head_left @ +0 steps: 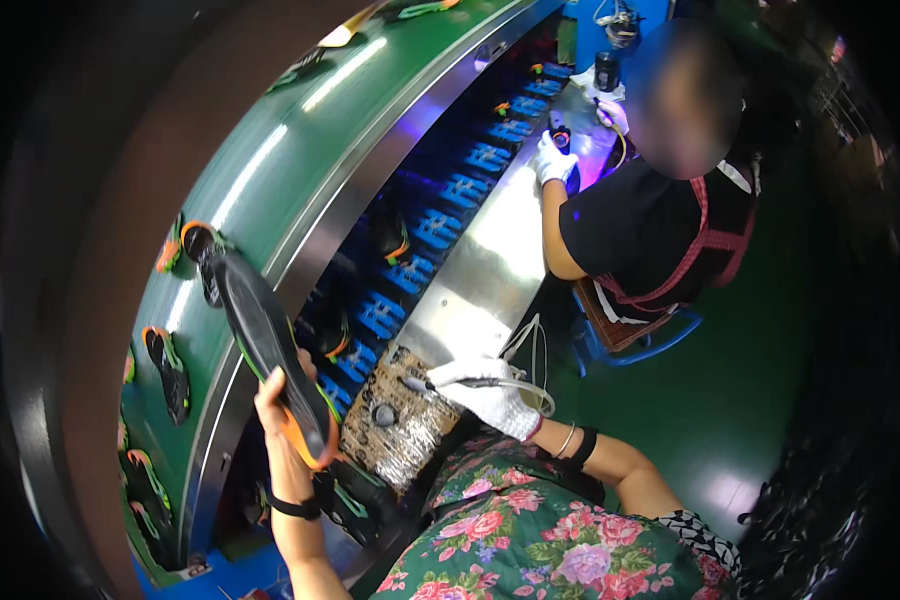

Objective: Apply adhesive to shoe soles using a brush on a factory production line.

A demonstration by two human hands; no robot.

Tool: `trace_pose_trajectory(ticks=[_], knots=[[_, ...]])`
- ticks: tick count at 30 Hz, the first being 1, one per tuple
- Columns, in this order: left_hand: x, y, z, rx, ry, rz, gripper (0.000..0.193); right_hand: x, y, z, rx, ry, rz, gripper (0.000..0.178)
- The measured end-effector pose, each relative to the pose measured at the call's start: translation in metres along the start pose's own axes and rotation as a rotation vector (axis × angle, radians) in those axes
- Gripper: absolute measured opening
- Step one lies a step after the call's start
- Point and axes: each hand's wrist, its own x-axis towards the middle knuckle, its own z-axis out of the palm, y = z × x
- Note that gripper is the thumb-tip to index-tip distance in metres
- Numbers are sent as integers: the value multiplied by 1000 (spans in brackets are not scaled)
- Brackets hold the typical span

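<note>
My bare left hand (282,405) grips a shoe (260,310) near its lower end. Its long black underside faces up, with orange and green at the edges; its far end overlaps other shoes on the belt. In a white glove, my right hand (490,398) is closed around a thin pen-like applicator (463,382) with a pale tube (538,392) trailing off it. The applicator's tip is over a worn cardboard mat (395,375), apart from the shoe. A small dark round piece (383,414) lies on that mat.
Left, a green conveyor belt (270,210) carries several shoes (168,375). Blue racks (435,228) with more shoes run beside a metal worktop (480,255). Farther up, a seated co-worker (630,225) in white gloves holds a shoe and a thin tool; a dark pot (606,72) stands nearby.
</note>
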Motion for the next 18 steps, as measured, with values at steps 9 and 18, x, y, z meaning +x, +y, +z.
trace_pose_trajectory(ticks=[9, 18], knots=[[-125, -121, -87, -223, 132, -333, 74, 2, -33, 23, 54, 15, -75, 19], [-93, -142, -33, -700, 163, -244, 86, 12, -78, 47, 11, -119, -217, 19]])
